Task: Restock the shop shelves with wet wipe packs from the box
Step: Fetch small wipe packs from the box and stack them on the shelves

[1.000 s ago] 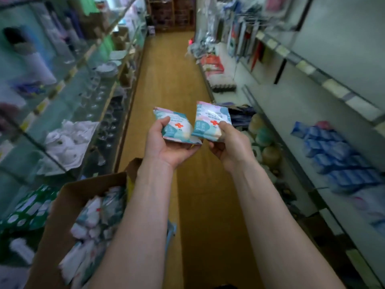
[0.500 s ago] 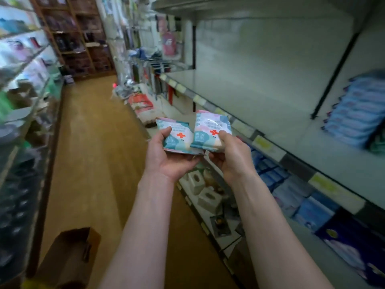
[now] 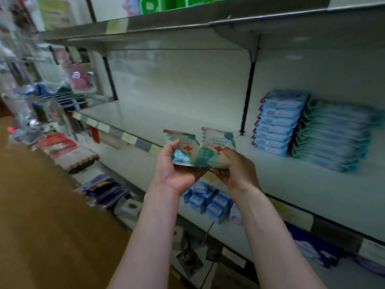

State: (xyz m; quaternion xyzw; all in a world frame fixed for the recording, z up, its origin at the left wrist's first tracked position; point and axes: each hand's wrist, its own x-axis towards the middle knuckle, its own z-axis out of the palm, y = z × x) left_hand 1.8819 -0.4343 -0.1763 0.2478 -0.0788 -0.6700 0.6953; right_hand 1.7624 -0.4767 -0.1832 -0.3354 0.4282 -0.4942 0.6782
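Teal-and-white film, printed with a red cross, wraps both wet wipe packs seen from the head camera. They sit side by side at the centre of the frame, edges touching or overlapping. The left hand holds the left pack with its thumb on the face and its fingers curled beneath. The right hand pinches the right pack the same way near its lower edge. Both packs hover above the front lip of the middle shelf, not yet set down.

Toward 3 o'clock on that shelf stand a blue stack and, just beside it, a teal stack of similar packs. The box is out of view.

These packs look light, soft and squashy, and the glossy wrap is probably a little slippery. Holding one across the flat body, thumb over and fingers under, seems surer than holding it by the crimped end seals, which would flex.
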